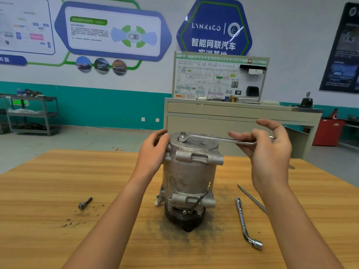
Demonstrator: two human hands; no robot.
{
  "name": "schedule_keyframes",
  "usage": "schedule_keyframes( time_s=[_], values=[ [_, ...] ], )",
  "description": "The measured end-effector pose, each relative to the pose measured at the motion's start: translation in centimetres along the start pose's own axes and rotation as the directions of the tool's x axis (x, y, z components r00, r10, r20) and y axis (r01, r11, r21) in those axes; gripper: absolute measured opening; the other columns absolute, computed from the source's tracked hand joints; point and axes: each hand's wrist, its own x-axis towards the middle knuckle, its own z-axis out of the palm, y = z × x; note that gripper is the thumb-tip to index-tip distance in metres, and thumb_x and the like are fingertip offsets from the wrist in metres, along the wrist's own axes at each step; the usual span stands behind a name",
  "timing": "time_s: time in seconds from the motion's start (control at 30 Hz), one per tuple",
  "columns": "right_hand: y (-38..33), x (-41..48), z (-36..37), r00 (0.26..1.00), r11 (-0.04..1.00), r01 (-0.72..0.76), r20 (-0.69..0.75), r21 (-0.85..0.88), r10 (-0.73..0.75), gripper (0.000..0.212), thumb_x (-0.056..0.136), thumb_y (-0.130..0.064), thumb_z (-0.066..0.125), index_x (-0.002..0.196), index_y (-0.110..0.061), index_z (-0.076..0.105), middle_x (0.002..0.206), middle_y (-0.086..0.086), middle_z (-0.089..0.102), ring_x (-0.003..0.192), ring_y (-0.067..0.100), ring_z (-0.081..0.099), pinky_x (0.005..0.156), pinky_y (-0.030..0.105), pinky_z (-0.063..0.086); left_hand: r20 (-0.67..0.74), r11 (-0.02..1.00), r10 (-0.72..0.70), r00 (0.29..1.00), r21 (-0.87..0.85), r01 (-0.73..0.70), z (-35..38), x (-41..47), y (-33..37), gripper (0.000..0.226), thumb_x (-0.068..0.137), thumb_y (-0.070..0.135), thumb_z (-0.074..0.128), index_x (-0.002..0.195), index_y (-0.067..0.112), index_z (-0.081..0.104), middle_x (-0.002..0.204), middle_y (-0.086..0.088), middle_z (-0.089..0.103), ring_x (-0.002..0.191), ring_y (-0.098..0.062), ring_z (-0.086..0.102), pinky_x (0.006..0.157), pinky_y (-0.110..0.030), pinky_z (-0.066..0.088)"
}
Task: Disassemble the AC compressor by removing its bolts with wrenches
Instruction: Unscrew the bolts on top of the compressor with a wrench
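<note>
Bracing the compressor (189, 171), upright at the table's (58, 181) centre, we curl our left hand (155, 146) round its top rim at 9 o'clock. Our right hand (268, 150) grips the wrench (211, 138) handle at 3 o'clock, thumb lifted; its ring sits on a top bolt (182, 135). A socket wrench (245, 224) lies at 4 o'clock. The sign (213, 28) at 12 reads "LYNK&CO" over "智能网联汽车".

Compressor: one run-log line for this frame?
left hand: grips compressor | right hand: holds ring wrench on top bolt | table: loose bolt, L-socket wrench, rod
</note>
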Motion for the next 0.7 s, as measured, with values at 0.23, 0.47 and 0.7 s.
schedule_keyframes(
  time_s=[0.23, 0.47, 0.7],
  values=[
    [0.2, 0.4, 1.3, 0.996, 0.939, -0.034, -0.071, 0.343, 0.062, 0.023, 0.093, 0.001, 0.033, 0.085, -0.016, 0.048, 0.037, -0.006, 0.032, 0.037, 0.015, 0.048, 0.061, 0.032, 0.054, -0.025, 0.994, 0.006, 1.000, -0.106, -0.009, 0.8, 0.5, -0.4, 0.036, 0.097, 0.016, 0.040, 0.130, 0.011, 0.053, 0.115, 0.003, 0.057, 0.110, -0.010, 0.050, 0.088, -0.016, 0.042],
    [0.3, 1.0, 2.2, 0.987, 0.766, -0.117, -0.012, 0.632, 0.160, 0.024, 0.093, -0.005, 0.032, 0.076, -0.014, 0.047, 0.035, -0.005, 0.022, 0.031, 0.010, 0.019, 0.046, 0.019, 0.036, -0.045, 0.986, 0.015, 0.999, -0.168, -0.022, 0.8, 0.6, -0.6, 0.037, 0.096, 0.011, 0.039, 0.129, 0.005, 0.053, 0.115, -0.001, 0.058, 0.114, -0.014, 0.051, 0.099, -0.029, 0.040],
    [1.8, 4.9, 2.3, 0.888, 0.561, -0.372, 0.106, 0.739, 0.448, 0.025, 0.085, -0.012, 0.031, 0.066, -0.011, 0.046, 0.036, -0.006, 0.019, 0.029, 0.009, 0.015, 0.037, 0.014, 0.025, 0.031, 0.990, 0.016, 0.999, -0.138, -0.011, 0.5, 1.2, -0.9, 0.039, 0.097, 0.014, 0.035, 0.133, 0.009, 0.050, 0.120, 0.001, 0.056, 0.116, -0.012, 0.049, 0.093, -0.020, 0.041]
  ],
)
